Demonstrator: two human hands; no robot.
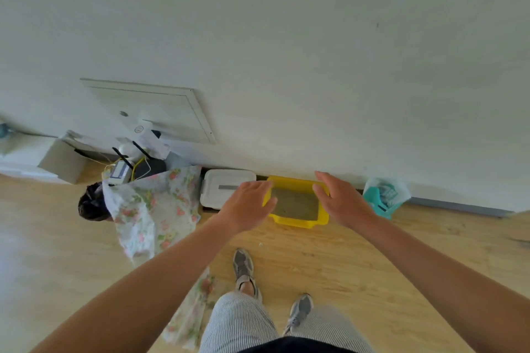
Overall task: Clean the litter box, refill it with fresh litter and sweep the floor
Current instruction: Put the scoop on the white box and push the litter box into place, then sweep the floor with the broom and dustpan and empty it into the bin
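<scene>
A yellow litter box (pixel 295 220) with grey litter (pixel 295 203) inside sits on the wooden floor against the white wall. My left hand (pixel 248 205) hovers over its left edge with fingers stretched out and relaxed, holding nothing. My right hand (pixel 341 199) is spread above the box's right edge, also holding nothing. I cannot tell whether either hand touches the rim. A clear bag with a teal scoop-like item (pixel 384 198) stands to the right of the box by the wall.
A white lidded container (pixel 220 189) sits just left of the box. Further left are a floral cloth (pixel 155 209), a black bag (pixel 91 205), a router with cables (pixel 123 170) and a cardboard box (pixel 64 162). My feet (pixel 243 269) stand on the wood floor (pixel 372 252).
</scene>
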